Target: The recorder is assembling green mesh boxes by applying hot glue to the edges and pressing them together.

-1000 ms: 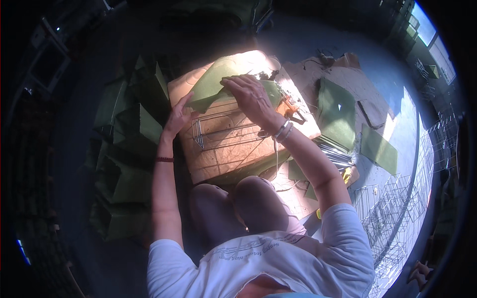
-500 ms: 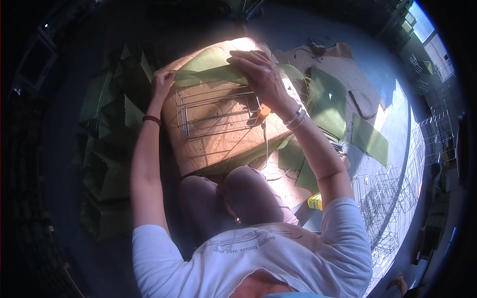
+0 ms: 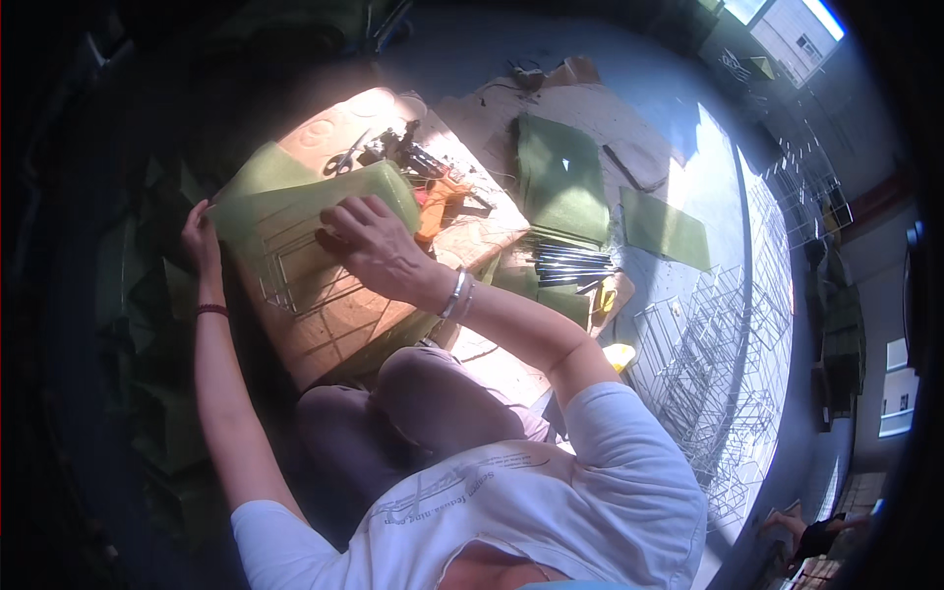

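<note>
Our right hand (image 3: 369,246) lies flat on the green fabric sheet (image 3: 305,202), fingers spread and pressing down, not clamped on anything. Our left hand (image 3: 200,236) sits at the sheet's left edge, fingers curled over that edge and pinching it.

The sheet is draped across the far end of the wire frame (image 3: 310,285), which lies on the cardboard sheet (image 3: 339,324) on the floor, just beyond our knees.

Near the cardboard's far edge: scissors (image 3: 344,157), an orange-handled tool (image 3: 438,202) and some dark tools just beside it. More green fabric pieces (image 3: 560,177) lie further right, with a bundle of dark rods (image 3: 570,264) at their near edge. A stack of wire racks (image 3: 708,364) sits well right on the floor.

Risks as we see them:
- Fabric only held at one edge and pressed in the middle; the right edge is free, so it could slide off square to the frame.
- Wire ends could snag the fabric or our fingers; we cannot tell how sharp they are.
- Scissors and tools sit close to our right hand, so a sweep could knock them.
</note>
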Demonstrator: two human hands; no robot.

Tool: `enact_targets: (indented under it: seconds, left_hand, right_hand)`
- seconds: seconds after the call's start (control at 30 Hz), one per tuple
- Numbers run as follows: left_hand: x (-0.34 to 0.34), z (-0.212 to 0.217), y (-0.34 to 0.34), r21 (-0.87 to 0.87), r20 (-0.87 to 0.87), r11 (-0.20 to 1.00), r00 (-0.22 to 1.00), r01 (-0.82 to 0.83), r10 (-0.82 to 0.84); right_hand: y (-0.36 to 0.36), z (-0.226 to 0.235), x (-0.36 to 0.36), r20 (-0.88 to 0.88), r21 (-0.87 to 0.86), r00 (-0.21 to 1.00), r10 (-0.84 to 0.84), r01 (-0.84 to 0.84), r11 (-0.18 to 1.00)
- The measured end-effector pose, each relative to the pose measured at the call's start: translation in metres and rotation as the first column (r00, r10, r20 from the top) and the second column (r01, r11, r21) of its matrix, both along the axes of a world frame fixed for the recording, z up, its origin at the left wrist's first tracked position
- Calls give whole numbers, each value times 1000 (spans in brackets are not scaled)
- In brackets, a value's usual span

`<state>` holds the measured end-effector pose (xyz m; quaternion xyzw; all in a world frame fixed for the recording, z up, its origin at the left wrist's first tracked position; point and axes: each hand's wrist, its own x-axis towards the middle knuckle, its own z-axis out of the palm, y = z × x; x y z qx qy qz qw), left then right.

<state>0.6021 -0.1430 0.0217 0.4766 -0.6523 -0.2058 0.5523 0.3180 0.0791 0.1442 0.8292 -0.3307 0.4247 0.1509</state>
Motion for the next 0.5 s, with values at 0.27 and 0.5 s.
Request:
enact_targets:
  seconds: [0.27,0.5]
  left_hand:
    - [27,40,49,-111,274,964,925,-240,262]
    - [21,115,141,-267,-81,908,946,-324,314]
  right_hand:
    - [5,-8,-22,-102,16,976,-193,196,980]
    - [-26,-2,-49,-198,308,921,-335,383,871]
